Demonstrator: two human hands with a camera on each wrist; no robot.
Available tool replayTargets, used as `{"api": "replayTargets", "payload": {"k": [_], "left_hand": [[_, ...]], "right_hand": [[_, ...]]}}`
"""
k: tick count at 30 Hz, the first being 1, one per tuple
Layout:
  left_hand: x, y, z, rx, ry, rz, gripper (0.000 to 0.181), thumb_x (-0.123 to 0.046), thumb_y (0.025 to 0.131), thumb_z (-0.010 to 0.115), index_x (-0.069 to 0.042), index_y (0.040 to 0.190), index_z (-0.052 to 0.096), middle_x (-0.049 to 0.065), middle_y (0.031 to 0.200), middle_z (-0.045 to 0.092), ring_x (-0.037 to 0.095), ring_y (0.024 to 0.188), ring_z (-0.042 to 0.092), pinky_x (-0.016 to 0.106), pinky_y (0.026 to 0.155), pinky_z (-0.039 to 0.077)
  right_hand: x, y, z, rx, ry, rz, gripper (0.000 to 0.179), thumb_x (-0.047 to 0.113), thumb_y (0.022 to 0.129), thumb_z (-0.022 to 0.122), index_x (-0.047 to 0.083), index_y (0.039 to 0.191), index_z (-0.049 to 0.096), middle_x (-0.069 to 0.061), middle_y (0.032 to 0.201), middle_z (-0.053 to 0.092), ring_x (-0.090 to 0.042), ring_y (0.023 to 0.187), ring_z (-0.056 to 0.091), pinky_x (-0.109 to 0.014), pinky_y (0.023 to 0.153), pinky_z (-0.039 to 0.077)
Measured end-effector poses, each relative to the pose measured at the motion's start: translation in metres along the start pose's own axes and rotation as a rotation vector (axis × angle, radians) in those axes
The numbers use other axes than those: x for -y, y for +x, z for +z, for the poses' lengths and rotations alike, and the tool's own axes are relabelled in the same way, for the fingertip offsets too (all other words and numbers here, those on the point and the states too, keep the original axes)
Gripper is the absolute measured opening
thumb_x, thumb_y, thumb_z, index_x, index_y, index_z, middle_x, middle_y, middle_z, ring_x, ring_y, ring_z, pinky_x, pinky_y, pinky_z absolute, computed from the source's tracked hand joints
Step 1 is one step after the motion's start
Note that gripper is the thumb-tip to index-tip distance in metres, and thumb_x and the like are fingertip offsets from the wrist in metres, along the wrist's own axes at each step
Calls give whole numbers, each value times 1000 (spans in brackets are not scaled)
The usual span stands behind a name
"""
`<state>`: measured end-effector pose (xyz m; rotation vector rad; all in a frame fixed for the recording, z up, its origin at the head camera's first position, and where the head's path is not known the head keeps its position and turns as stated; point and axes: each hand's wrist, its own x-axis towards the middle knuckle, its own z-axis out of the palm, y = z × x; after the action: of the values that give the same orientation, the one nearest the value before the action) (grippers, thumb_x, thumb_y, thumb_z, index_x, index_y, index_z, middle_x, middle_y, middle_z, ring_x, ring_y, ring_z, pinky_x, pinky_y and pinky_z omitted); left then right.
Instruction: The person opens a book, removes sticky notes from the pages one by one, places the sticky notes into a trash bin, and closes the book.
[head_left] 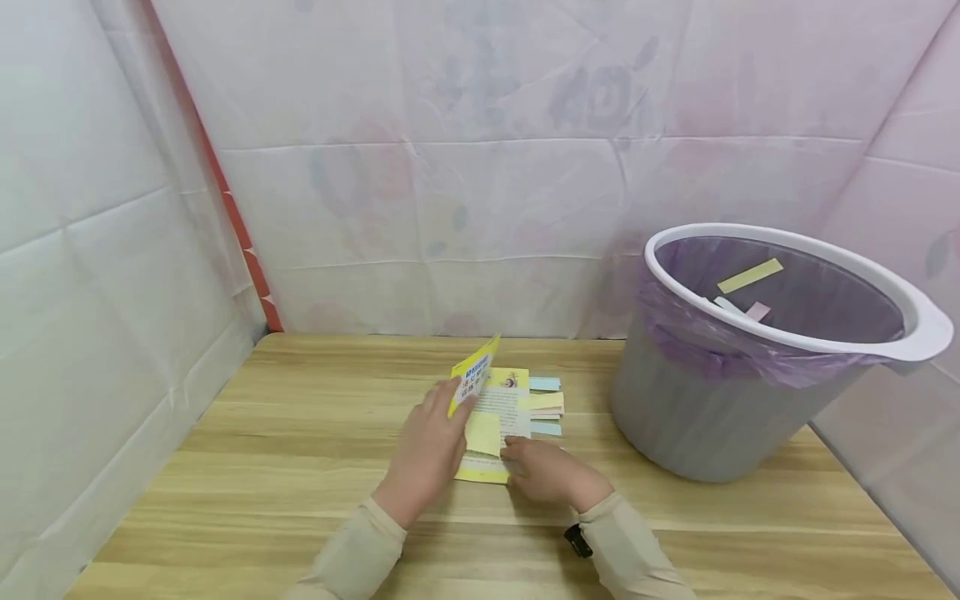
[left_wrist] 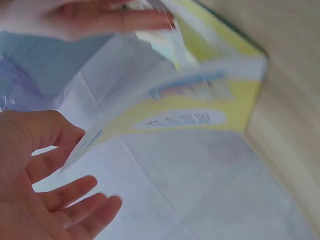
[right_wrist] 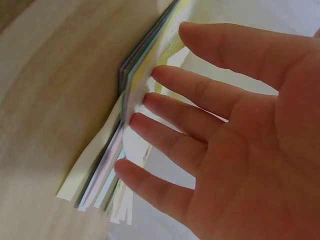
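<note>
A thin yellow-edged booklet lies open on the table, with colored paper strips sticking out past its right edge. My left hand pinches the raised cover at its edge between thumb and index finger, while its other fingers spread loose. On the printed page lies a pale yellow slip. My right hand rests its fingertips on the lower right of that page, and its fingers are nearly straight and spread in the right wrist view.
To the right stands a gray bin with a white rim and a purple liner. Several paper strips lie inside it. Pale sheeting hangs behind and beside the wooden table.
</note>
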<state>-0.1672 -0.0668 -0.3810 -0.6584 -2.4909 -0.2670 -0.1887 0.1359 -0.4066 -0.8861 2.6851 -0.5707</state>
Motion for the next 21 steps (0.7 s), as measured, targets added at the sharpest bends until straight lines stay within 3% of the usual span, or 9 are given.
{"api": "replayTargets", "payload": {"k": [5,8,11,14,17,21], "left_hand": [[23,-7,-13,-90,42,-58,41,-4,75,79,-4,114,65,22,136,46,41,128,44,52,97,44],[36,-13,-19,-66,95,-117,43,-4,73,81,-4,113,65,23,140,42,41,133,36,53,104,36],[47,-19,-21,29,150,-169,44,-2,75,79,-3,116,65,24,145,37,42,139,26,55,111,26],[54,-24,-17,171,185,-188,41,0,79,74,-2,119,64,25,145,38,43,139,27,54,113,21],[54,-24,-7,286,105,-167,33,3,83,68,3,115,65,27,138,47,43,133,38,52,111,28],[46,-21,15,410,-99,-126,29,0,86,66,9,114,63,26,131,54,41,124,49,49,103,40]], "right_hand": [[0,-2,-4,19,-12,4,32,5,90,63,-7,120,61,-26,136,50,-40,128,46,-51,105,36],[0,-3,-6,29,1,18,32,6,91,62,-8,120,61,-26,137,50,-40,129,45,-51,106,35],[2,-4,-7,28,23,49,33,7,92,62,-8,120,61,-25,137,49,-41,129,44,-51,107,33],[3,-5,-9,21,20,64,32,7,91,63,-8,119,62,-25,136,50,-41,128,45,-52,107,34],[3,-6,-11,19,10,64,31,7,90,63,-9,117,63,-26,134,51,-42,126,46,-52,106,34],[0,-8,-10,16,13,70,29,6,90,63,-8,115,64,-26,132,53,-42,125,48,-53,105,36]]}}
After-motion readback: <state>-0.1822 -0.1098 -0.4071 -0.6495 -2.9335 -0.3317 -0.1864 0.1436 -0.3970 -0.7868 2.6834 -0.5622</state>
